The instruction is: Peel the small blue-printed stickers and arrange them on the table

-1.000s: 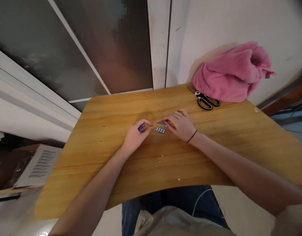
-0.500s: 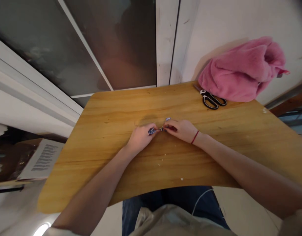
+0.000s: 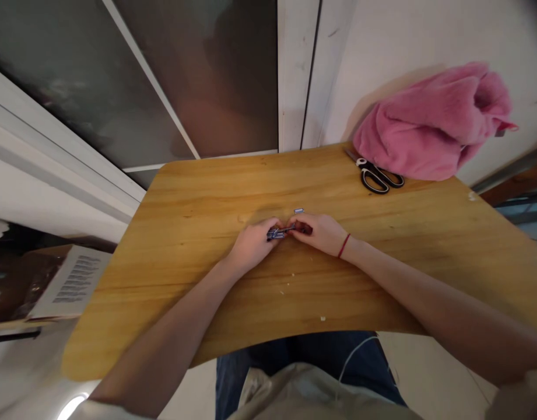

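Above the middle of the wooden table (image 3: 198,201), my two hands are close together on a small blue-and-white patterned piece (image 3: 276,234). Its kind is too small to make out. My left hand (image 3: 254,242) is closed around the piece, which shows between thumb and fingers. With fingertips pinched, my right hand (image 3: 318,233) grips the dark, thin end of the same piece; the fingers partly hide it. Just beyond the right knuckles lies a small blue-edged white rectangle (image 3: 298,210), flat on the table.
Black-handled scissors (image 3: 375,178) lie at the back right beside a pink plush bag (image 3: 430,125) against the wall. Small white scraps (image 3: 323,318) dot the table near its curved front edge. An open cardboard box (image 3: 78,280) stands low at the left.
The fingertips have drawn slightly closer together, and more of the patterned piece shows at my left hand, turned a little. Both hands keep their hold.
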`<state>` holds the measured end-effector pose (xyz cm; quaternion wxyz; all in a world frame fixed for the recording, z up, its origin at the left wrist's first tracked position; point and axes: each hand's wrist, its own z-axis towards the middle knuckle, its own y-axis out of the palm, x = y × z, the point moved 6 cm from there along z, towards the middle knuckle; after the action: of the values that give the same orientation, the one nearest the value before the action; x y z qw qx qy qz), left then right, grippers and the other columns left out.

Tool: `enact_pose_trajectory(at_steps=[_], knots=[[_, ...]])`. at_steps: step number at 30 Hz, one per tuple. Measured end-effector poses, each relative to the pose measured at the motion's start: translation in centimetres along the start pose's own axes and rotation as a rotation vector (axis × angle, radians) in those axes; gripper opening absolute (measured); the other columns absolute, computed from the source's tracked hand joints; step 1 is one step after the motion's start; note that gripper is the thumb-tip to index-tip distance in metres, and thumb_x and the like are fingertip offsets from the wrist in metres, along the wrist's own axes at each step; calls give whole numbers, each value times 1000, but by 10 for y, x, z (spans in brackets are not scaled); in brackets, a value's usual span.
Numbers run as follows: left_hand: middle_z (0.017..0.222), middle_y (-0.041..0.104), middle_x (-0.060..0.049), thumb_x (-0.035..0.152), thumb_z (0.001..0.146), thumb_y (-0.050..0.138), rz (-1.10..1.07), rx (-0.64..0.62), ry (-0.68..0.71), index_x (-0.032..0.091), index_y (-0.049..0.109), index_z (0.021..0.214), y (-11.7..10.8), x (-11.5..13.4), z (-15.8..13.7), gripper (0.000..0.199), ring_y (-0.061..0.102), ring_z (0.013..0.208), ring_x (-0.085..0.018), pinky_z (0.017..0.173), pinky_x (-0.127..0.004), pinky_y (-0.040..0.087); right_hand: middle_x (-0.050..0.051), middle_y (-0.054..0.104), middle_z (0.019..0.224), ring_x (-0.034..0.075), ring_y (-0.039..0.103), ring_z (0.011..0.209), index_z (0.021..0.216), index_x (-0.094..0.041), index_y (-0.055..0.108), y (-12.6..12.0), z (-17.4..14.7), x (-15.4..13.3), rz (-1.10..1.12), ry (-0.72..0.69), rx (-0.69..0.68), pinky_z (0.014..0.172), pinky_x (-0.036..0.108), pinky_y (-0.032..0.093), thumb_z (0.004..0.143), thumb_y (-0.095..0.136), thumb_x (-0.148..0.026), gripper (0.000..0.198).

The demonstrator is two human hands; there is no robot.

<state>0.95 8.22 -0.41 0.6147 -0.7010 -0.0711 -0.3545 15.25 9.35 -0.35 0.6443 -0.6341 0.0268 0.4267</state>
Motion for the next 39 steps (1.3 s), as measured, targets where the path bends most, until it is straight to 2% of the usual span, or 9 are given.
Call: enact_pose_trajectory(at_steps=[7,18,22,26,29,32,34,36,39], knots=[[97,68,0,32,84,52,-94,12,8,25,60,98,-2,-5,1,17,61,83,-16,72,-26,44,-1,65,76,9,52,57,92,-21,61,-2,0,3,-17,18,21,56,22,37,81,55,-29,14],[96,69,0,34,84,52,32,21,-30,26,61,96,-2,-1,0,16,61,84,-17,71,-27,42,0,66,77,10,56,61,91,-21,62,-3,0,4,-9,4,37,58,22,40,84,55,-34,17],[90,68,-1,31,83,51,24,28,-22,24,61,90,-2,0,0,14,59,78,-17,68,-27,41,1,66,80,11,59,67,86,-20,63,-4,-1,-2,-37,-50,50,61,22,42,85,53,-32,15],[83,66,0,23,80,53,-52,37,-2,23,60,87,-2,1,-1,10,57,75,-15,69,-25,41,5,65,98,15,61,84,88,-20,65,-7,-4,-9,-148,-129,138,66,23,43,86,52,-32,17],[82,64,0,22,79,53,-82,82,9,23,59,87,-4,4,-3,10,56,74,-14,69,-25,41,4,65,94,14,60,82,87,-21,65,-7,-4,-11,-81,-154,132,67,24,43,88,51,-32,18],[71,54,3,30,83,52,-130,237,-42,23,54,100,-15,3,-7,19,50,64,-11,63,-23,39,2,65,77,12,56,65,83,-20,65,-22,2,1,20,-41,212,60,24,42,87,52,-35,20],[63,42,6,34,84,51,-168,315,-66,24,49,107,-20,2,-9,25,43,57,-10,59,-22,36,2,64,71,13,53,60,79,-19,64,-43,4,24,43,116,371,58,25,41,85,55,-36,21],[61,35,7,34,84,50,-191,325,-59,24,48,108,-21,2,-9,26,40,55,-9,58,-21,35,3,64,69,13,53,60,74,-18,62,-66,3,53,26,280,533,59,27,41,82,58,-33,18],[63,36,7,32,83,51,-189,287,-60,24,49,106,-16,2,-8,25,39,56,-9,58,-21,34,6,64,71,16,55,63,70,-19,58,-88,1,89,-35,415,637,64,31,43,80,59,-29,15]])
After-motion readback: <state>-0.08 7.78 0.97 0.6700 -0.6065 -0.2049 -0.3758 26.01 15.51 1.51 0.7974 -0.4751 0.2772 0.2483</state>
